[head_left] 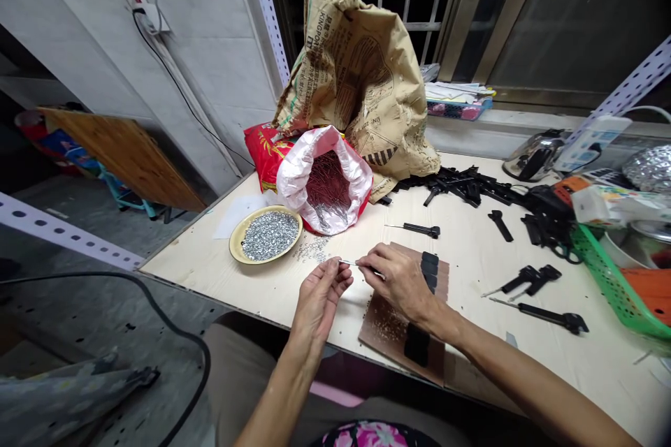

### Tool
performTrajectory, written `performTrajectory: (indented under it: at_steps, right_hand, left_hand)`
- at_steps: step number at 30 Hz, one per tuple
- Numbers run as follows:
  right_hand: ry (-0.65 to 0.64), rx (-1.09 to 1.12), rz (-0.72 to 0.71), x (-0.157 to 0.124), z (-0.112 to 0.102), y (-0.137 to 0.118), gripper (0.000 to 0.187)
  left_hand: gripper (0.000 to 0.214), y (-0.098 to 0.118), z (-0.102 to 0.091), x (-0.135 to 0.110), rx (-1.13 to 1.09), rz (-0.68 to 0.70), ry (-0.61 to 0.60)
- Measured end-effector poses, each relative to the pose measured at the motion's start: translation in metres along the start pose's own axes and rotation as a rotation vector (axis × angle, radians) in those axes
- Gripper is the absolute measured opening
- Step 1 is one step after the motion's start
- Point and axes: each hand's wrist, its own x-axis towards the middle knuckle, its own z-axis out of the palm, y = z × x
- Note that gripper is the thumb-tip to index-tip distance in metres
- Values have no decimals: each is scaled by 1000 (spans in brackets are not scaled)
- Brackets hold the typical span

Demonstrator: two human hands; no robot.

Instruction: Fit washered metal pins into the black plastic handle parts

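My left hand (317, 295) pinches the left end of a thin metal rod (348, 262) between thumb and forefinger. My right hand (399, 282) is closed around the rod's other end, so that part is hidden. Just beyond my left hand, small shiny metal rings (313, 248) lie scattered beside a yellow-rimmed dish (235, 251) heaped with small metal pieces (270, 234). Beneath my right forearm is a brown board (385, 325) bearing black pads (417, 344). A black-handled piece with a thin metal rod (419, 229) lies beyond my right hand.
A red and white bag (363, 206) full of thin metal rods stands behind the dish, with a large brown sack (398, 77) behind it. Black plastic parts (466, 185) are piled at the back right. A green basket (602, 286) holds assorted things at the right edge.
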Motion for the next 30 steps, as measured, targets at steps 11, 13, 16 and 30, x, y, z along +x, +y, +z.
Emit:
performTrajectory:
  at_steps: [11,13,16,30]
  right_hand:
    - [224,347,192,-94,-14,-37,11]
    - [105,473,225,-116,-4,-49,13]
    - [-166,651,184,-140,30,-73,17]
    - [321,181,-708,-138,228,-113,31]
  left_hand:
    - [30,-13,-32,-66,207,278,57]
    - [29,-19,-55,-89,278,315,116]
    - [26,-20,-88,-121,337,366,245]
    - [36,-9,-111,-193,292,619,509]
